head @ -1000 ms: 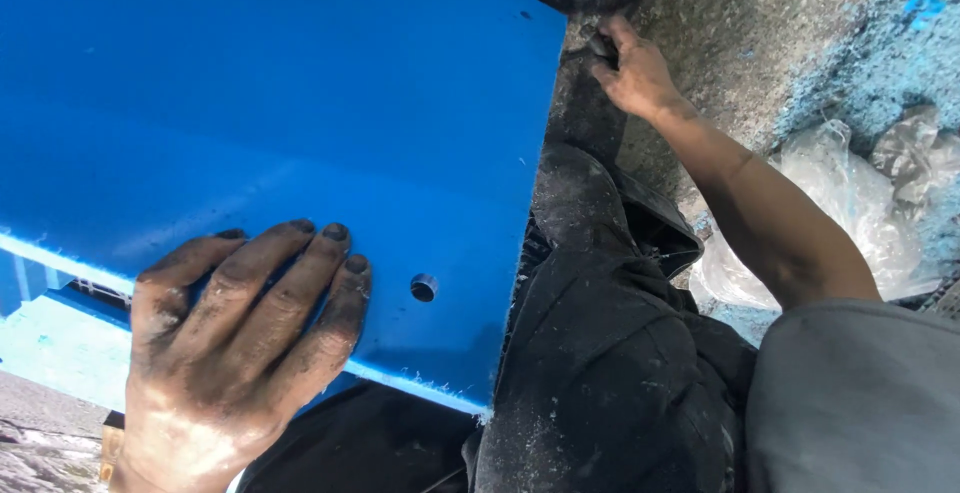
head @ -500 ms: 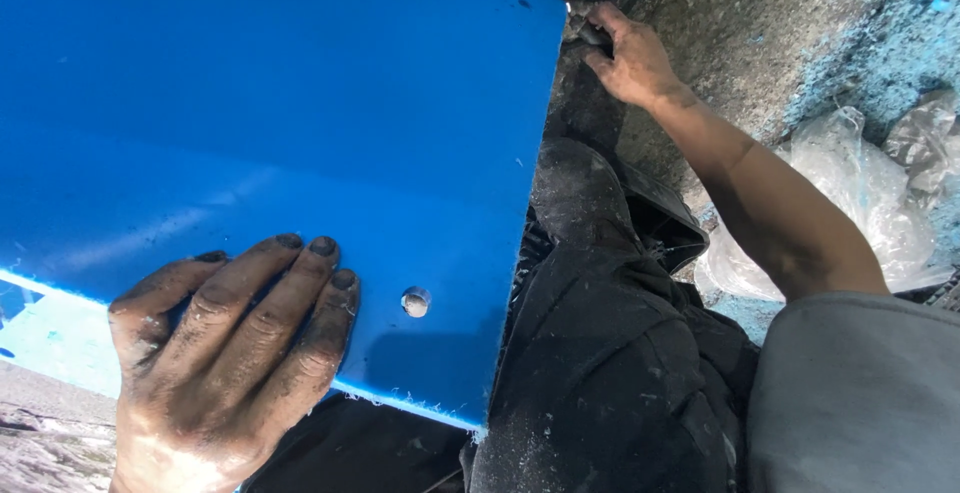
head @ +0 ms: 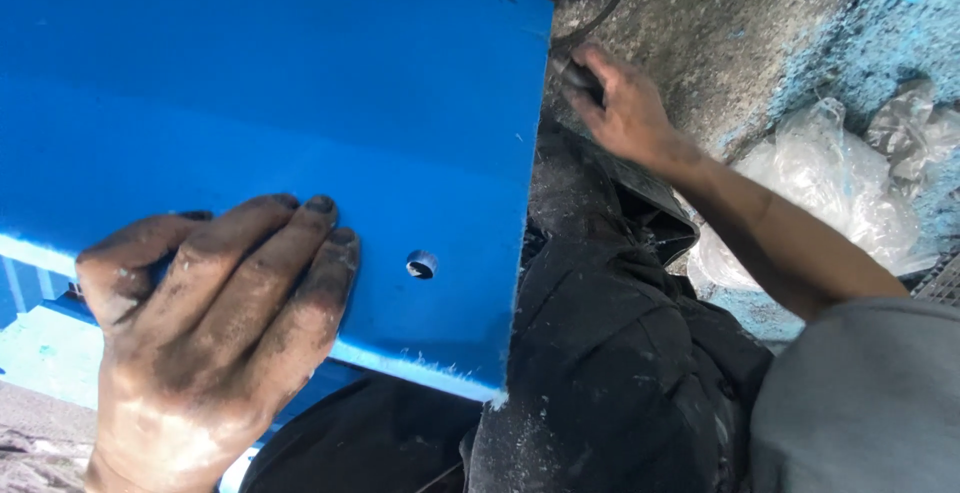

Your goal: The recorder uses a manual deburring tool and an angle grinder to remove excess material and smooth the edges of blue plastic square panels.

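Nearest the camera, the left hand lies on the blue painted panel, its grimy fingers spread flat on the face and the thumb hooked over the lower left edge, so it clamps the panel's near edge; this looks like a steadying hold that keeps the sheet from shifting. Just to the right of the fingertips is a small round hole in the panel, near its pale, rough-cut lower edge. Below and to the right, the person's dark, dust-flecked trousers fill the space under the panel, which seems to rest across the lap or knees.

Farther off, the right hand reaches to the panel's far right edge, fingers curled around a small dark object that cannot be identified; they are closed on it, pressed close to the edge as if working there. Beyond lie the paint-spattered concrete floor and crumpled clear plastic bags.

Compared with half a second ago, the left hand has slid slightly up and right on the panel, toward the hole, while the right hand stays at the same edge.
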